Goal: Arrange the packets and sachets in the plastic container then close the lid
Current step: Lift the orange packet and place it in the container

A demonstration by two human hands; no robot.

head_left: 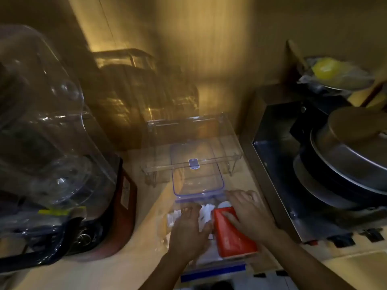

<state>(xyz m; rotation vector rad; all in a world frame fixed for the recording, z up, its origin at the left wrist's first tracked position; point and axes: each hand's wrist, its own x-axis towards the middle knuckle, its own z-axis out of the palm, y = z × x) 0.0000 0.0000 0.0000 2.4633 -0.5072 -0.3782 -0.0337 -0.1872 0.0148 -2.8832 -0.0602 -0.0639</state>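
On a dim counter, a clear blender jar (pixel 48 126) stands far left. The left hand (pixel 188 229) presses flat, fingers spread, on white sachets (pixel 206 213) inside the plastic container (pixel 213 268), its lid (pixel 196 170) open behind; the right hand (pixel 247 212) lies open-fingered on a red packet (pixel 232 237), gripping nothing.

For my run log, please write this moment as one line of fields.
stage: arranging | left hand: on white sachets | right hand: on red packet | container: open | lid: off, behind container
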